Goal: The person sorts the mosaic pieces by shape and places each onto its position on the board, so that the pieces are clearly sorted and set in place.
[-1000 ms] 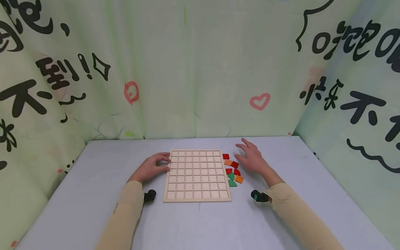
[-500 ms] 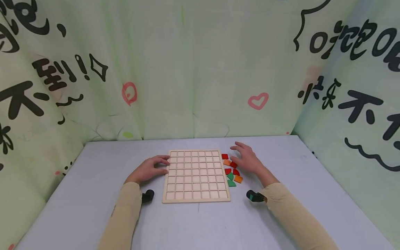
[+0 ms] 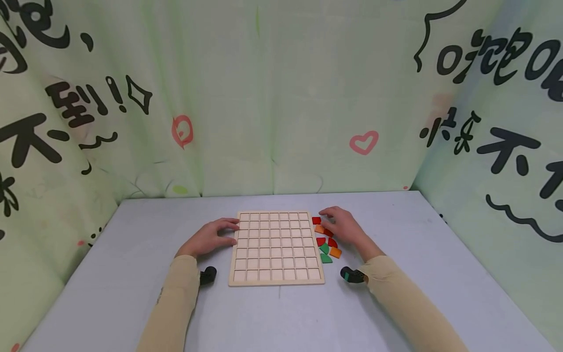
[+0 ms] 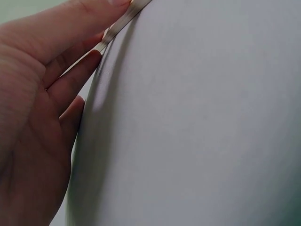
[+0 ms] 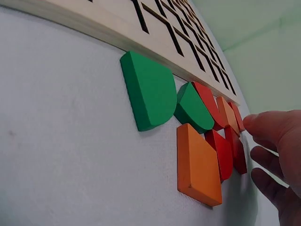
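Note:
A light wooden grid board [image 3: 277,283] lies flat on the table. My left hand [image 3: 212,238] rests at its left edge, thumb and fingertips right at the wooden rim [image 4: 124,21] in the left wrist view. Over the far end of a cluster of coloured pieces is my right hand [image 3: 347,227], fingers relaxed, nothing seen between them. Closest to its fingertips are a red piece [image 3: 316,220] and an orange piece [image 3: 319,228]; it partly covers a dark red piece [image 3: 328,233]. The right wrist view shows the thumb [image 5: 268,126] near the farthest pieces.
Along the board's right side lie two green pieces [image 5: 150,92], an orange square [image 5: 198,165] and more red ones [image 5: 221,153]. Black wrist cameras [image 3: 352,275] sit under both wrists. A printed curtain [image 3: 272,98] hangs behind the white table [image 3: 281,322].
My right hand has come left and lower from beyond the pieces, bringing its fingers to the far red and orange ones. The left hand stays at the board's edge.

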Demonstrator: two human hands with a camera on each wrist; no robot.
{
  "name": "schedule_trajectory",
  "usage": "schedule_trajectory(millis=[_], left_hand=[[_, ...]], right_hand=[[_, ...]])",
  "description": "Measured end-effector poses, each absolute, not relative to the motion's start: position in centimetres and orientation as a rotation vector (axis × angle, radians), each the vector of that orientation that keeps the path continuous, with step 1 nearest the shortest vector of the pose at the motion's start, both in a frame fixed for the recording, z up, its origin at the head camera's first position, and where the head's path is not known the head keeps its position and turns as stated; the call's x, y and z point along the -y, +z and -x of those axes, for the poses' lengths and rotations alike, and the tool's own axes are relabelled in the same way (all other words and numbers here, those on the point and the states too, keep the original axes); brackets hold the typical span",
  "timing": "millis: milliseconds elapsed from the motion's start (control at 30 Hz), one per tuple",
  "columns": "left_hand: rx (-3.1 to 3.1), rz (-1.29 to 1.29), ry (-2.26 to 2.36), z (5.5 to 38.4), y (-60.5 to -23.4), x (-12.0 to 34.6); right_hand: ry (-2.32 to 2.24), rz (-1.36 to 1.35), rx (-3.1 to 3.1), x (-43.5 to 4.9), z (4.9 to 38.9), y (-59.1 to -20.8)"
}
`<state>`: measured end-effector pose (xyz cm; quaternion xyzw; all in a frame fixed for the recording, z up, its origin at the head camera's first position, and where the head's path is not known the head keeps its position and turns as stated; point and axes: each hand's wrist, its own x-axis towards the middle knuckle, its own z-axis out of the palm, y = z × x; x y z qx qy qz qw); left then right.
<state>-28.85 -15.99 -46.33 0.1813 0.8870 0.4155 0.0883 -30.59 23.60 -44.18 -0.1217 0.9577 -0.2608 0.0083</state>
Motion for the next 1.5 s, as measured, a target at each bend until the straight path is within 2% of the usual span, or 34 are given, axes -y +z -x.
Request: schedule_trajectory(millis=[1500], left_hand=[[-2.653,-0.550,1.203,28.92,-46.16,15.96]], right_hand=[[-0.752,0.446,-3.032,-23.41,31.58,-44.93]])
